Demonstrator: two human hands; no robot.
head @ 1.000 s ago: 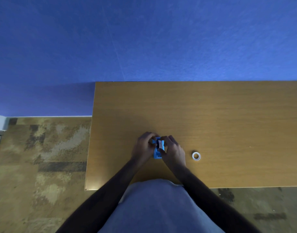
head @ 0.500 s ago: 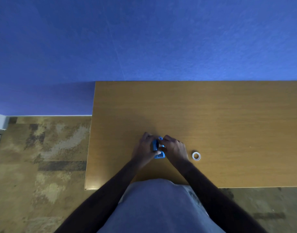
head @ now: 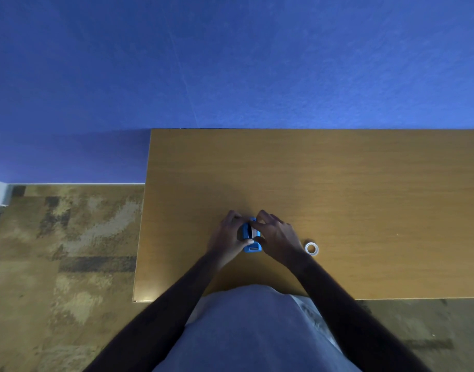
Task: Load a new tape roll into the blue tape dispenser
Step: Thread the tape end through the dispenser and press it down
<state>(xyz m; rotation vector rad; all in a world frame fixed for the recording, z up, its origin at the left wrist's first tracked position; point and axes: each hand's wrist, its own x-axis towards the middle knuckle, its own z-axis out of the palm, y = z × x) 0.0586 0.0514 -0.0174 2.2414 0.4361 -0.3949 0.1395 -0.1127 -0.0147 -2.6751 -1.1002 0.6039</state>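
The small blue tape dispenser [head: 251, 247] sits on the wooden table [head: 364, 189], near its front edge. My left hand [head: 228, 237] grips its left side, thumb across the body. My right hand [head: 277, 236] covers its right side, fingertips on the top of the dispenser; a pale part shows between the hands. A small white tape roll [head: 311, 248] lies flat on the table, just right of my right wrist and apart from it.
The table's left edge [head: 142, 237] drops to patterned carpet [head: 64, 251]. A blue wall [head: 230, 63] stands behind the table. My torso in a light shirt [head: 252, 331] presses close to the front edge.
Both hands stayed on the dispenser and shifted their grip slightly; the right fingers spread over its top. The tape roll has not moved.
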